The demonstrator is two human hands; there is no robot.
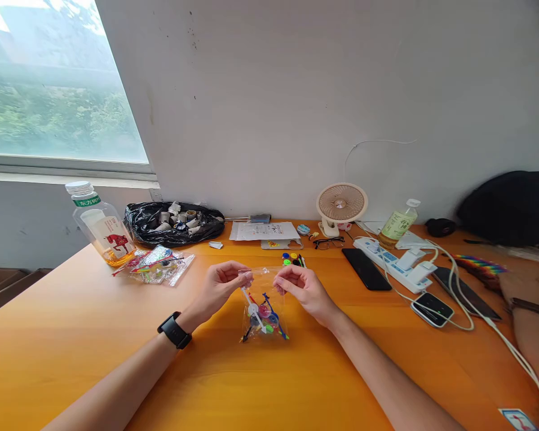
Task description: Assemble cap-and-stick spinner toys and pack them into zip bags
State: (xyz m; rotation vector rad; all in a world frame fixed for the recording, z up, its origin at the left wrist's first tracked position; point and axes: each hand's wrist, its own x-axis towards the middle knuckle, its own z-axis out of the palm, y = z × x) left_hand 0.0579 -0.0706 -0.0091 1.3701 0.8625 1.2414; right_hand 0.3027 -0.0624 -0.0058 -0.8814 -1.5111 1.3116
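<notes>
A clear plastic bag hangs upright between my two hands above the orange table. Inside it lie arrow-shaped pieces in white, blue, red and black, along with small coloured discs. My left hand, with a black watch on the wrist, pinches the bag's upper left corner. At the upper right corner, my right hand pinches the plastic in the same way. Just behind the bag sits a small group of coloured discs. Whether the bag's top is sealed I cannot tell.
Left stand a large bottle and more bagged pieces. A black bag of scraps, papers and a fan line the wall. Right are a phone, a power strip, cables and another person's arm.
</notes>
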